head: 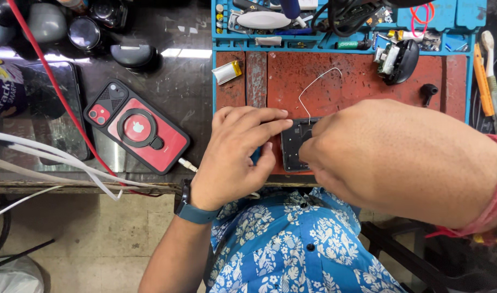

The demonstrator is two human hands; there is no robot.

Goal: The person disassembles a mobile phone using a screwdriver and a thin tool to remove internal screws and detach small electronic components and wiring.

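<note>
A small dark rectangular device [293, 147] lies open on the red work mat [362, 81] near the bench's front edge. My left hand [235, 154] rests on the device's left side, with fingers stretched over its top edge, steadying it. My right hand [389, 157] covers the device's right side, its fingers pinched together at the upper corner where a thin white wire [316, 87] curves up over the mat. What the right fingers grip is hidden, likely the wire's end or a small tool.
A red-cased phone [135, 127] with a ring holder lies left, charging cable attached. White cables [48, 163] and a red cord [53, 87] cross the bench. A small silver battery [227, 71], black earbud case [400, 61], and tools in the blue tray [335, 27] sit behind.
</note>
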